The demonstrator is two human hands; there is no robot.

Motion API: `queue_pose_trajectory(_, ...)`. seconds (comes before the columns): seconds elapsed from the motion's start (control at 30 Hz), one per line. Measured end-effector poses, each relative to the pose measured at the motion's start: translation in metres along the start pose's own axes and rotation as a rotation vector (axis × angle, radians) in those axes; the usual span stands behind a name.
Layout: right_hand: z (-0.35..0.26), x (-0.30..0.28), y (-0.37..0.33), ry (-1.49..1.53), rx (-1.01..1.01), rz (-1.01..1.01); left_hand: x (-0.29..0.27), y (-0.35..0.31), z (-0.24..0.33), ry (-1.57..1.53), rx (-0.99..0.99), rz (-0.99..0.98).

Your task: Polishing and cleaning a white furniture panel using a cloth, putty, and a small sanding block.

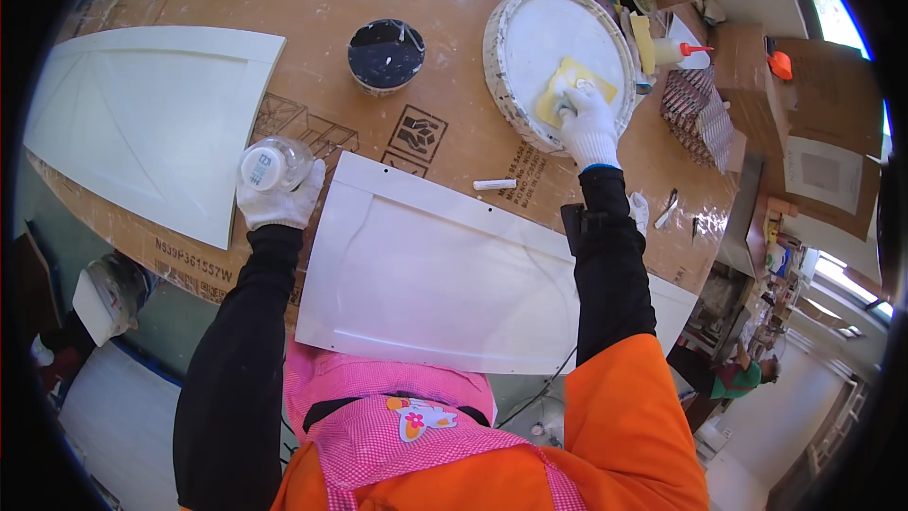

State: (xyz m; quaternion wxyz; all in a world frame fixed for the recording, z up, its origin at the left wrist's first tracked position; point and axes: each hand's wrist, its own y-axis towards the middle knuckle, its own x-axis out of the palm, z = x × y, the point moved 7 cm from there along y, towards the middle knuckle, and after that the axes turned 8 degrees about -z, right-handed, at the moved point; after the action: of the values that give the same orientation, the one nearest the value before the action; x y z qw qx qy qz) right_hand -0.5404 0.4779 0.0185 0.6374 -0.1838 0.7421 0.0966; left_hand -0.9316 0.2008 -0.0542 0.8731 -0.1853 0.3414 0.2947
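My left hand (284,199), in a white glove, is wrapped round a clear bottle with a white cap (276,166) at the table's near left. My right hand (588,123), gloved too, reaches over a round white lid or tub top (539,33) with a paint-spattered rim. Its closed fingers grip a small yellow sheet (549,106), apparently sandpaper, against the lid; a little white shows near the fingertips. Between my forearms and close to my body lies a white framed panel (454,265). A second white panel (142,114) lies to the left.
A dark-topped tub (386,55) stands on the cardboard-covered table (312,5). A short white stick (495,185) lies beyond the near panel. At the right are a red-tipped bottle (681,52), a patterned block (697,114) and cardboard boxes (747,76). A person in green (742,378) is far right.
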Motion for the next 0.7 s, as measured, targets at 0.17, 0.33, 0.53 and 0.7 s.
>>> queue_pose_trajectory(0.17, 0.028, -0.006, -0.005, 0.171, 0.223, 0.028, 0.003, -0.001, 0.004, -0.058, 0.054, 0.04)
queue_pose_trajectory(0.33, 0.039, 0.004, -0.039, 1.416, 0.505, 0.064, 0.0, -0.001, 0.003, -0.017, 0.087, 0.065)
queue_pose_trajectory(0.53, -0.064, 0.003, -0.09, 2.447, 0.398, -0.364, 0.001, 0.001, -0.003, -0.027, 0.104, 0.032)
queue_pose_trajectory(0.7, -0.121, 0.008, -0.128, 2.506, 0.368, -0.444, 0.0, 0.004, -0.001, -0.003, 0.132, 0.036)
